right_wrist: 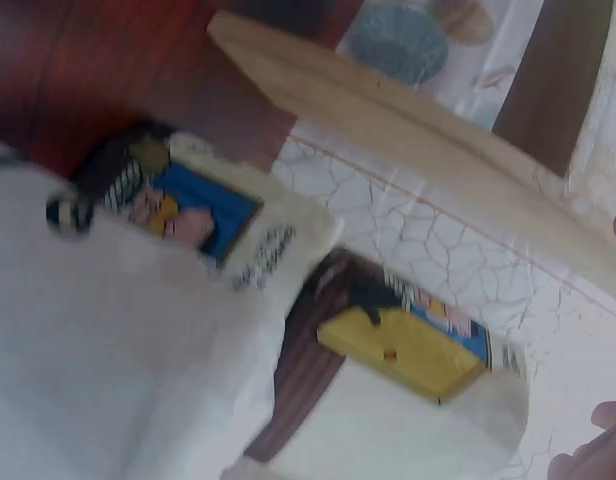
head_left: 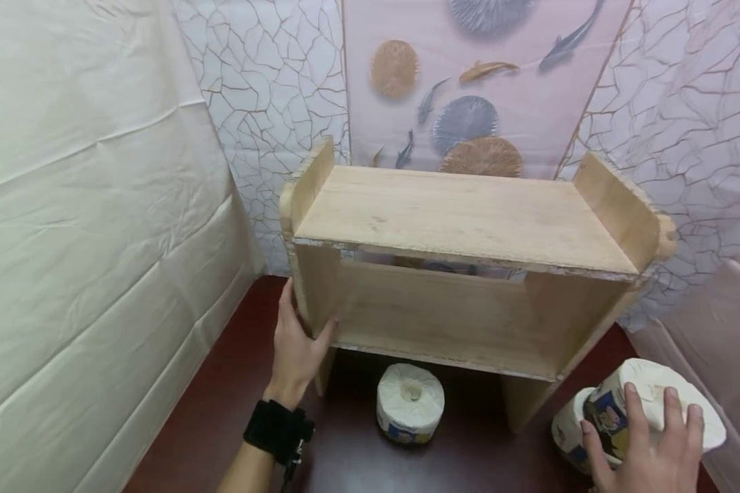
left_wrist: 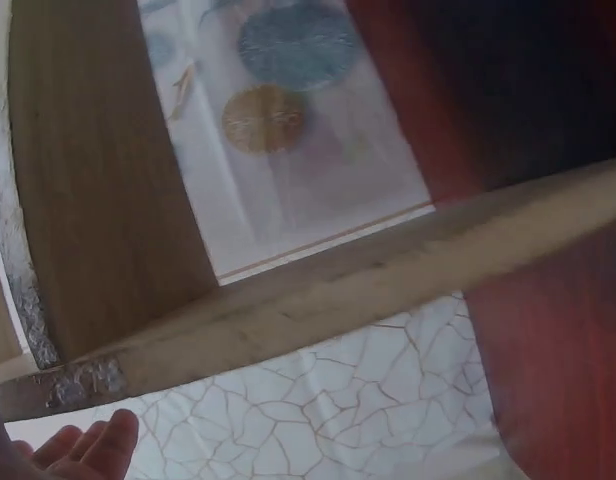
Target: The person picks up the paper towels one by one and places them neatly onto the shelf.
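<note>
A small wooden shelf [head_left: 444, 308] stands on the dark red table. My left hand [head_left: 297, 352] holds its left side panel, thumb on the inner face and fingers outside. In the left wrist view, fingertips [left_wrist: 93, 450] show beside the panel's edge. At the right, my right hand [head_left: 650, 448] is spread over a wrapped toilet paper roll [head_left: 684, 394], which sits above another roll [head_left: 567, 435]; contact is unclear. The right wrist view shows the two rolls close up, with fingers [right_wrist: 593, 455] at its right edge. One more wrapped roll [head_left: 410, 404] stands upright under the shelf's front.
The shelf has a top board [head_left: 462, 212] between raised side panels and a lower board with a low back. A pale cloth wall [head_left: 99, 239] rises on the left. Behind stands a patterned backdrop [head_left: 271, 82]. The dark red table [head_left: 210, 411] continues left of the shelf.
</note>
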The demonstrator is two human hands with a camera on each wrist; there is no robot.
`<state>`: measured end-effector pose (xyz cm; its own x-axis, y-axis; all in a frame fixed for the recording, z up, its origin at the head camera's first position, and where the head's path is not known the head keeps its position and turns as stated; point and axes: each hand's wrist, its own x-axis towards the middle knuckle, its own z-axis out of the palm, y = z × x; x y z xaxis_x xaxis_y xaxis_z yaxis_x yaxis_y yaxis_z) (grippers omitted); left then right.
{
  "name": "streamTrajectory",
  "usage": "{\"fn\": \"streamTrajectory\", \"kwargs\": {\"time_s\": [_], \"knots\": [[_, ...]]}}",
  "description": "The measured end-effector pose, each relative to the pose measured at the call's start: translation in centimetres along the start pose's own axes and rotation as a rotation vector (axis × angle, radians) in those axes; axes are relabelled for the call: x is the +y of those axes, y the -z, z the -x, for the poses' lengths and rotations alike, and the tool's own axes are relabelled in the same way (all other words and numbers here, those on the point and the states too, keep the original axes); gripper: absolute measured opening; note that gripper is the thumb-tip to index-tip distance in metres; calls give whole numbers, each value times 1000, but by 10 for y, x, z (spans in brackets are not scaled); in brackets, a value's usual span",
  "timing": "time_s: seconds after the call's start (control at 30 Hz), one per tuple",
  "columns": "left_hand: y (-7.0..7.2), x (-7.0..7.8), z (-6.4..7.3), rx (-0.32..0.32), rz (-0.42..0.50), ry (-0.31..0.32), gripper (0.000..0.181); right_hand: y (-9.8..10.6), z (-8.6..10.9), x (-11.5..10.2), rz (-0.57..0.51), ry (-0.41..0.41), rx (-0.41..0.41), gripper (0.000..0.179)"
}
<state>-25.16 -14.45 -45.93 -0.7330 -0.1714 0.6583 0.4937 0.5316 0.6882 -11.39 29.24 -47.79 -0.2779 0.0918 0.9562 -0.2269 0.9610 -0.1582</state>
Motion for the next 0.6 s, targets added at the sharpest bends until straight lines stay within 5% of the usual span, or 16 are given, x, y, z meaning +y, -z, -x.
{"fn": "streamTrajectory", "kwargs": {"time_s": [0.27, 0.6], "knots": [[-19, 4, -17, 114, 94, 19, 97, 14, -8, 21, 32, 34, -37, 78], [-31, -3, -21, 209, 153, -39, 63, 23, -13, 37, 67, -47, -299, 94]]}}
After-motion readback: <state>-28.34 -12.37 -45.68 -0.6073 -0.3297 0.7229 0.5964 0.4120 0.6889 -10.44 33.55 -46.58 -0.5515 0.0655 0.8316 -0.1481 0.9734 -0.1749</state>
